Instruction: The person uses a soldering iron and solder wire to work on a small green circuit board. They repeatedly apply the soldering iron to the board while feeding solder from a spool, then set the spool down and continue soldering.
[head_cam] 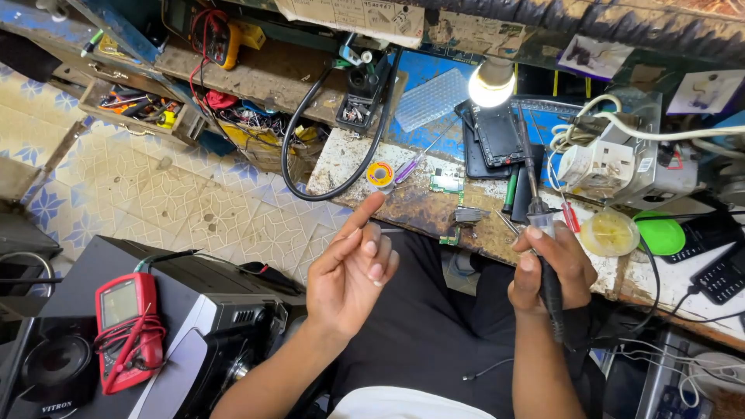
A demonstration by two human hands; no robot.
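Gripping a black soldering iron (pixel 543 256), the right hand (pixel 552 268) wraps its fingers around the slim plastic handle with the thumb pressed near the pale translucent collar. The iron stands nearly upright in the picture, its long axis running away from the person: the dark metal shaft and tip point up toward the glowing bulb (pixel 492 82) over the workbench (pixel 403 203), while the handle's tail and cord trail down past the wrist toward the lap. It hangs just above the bench's front edge, not touching the surface.

The left hand (pixel 353 268) holds nothing; its palm faces the person, the index finger stretched straight up toward the bench and the other fingers loosely curled.

The bench top is rough, stained and rust-brown, with a blue patch behind. On it lie a small round spool of solder (pixel 380 174), a purple-handled screwdriver (pixel 409 167), a small green circuit board (pixel 446 184) and a dark opened phone (pixel 497 133) propped near the bulb. A shallow round yellowish dish (pixel 610 233) sits just right of the hand, beside a green lid (pixel 661 236). A thick black hose (pixel 334 167) loops off the bench's left end. Lower left, a red multimeter (pixel 124 330) with red leads rests on a black-and-grey box (pixel 202 306). Patterned tile (pixel 163 194) covers the floor.
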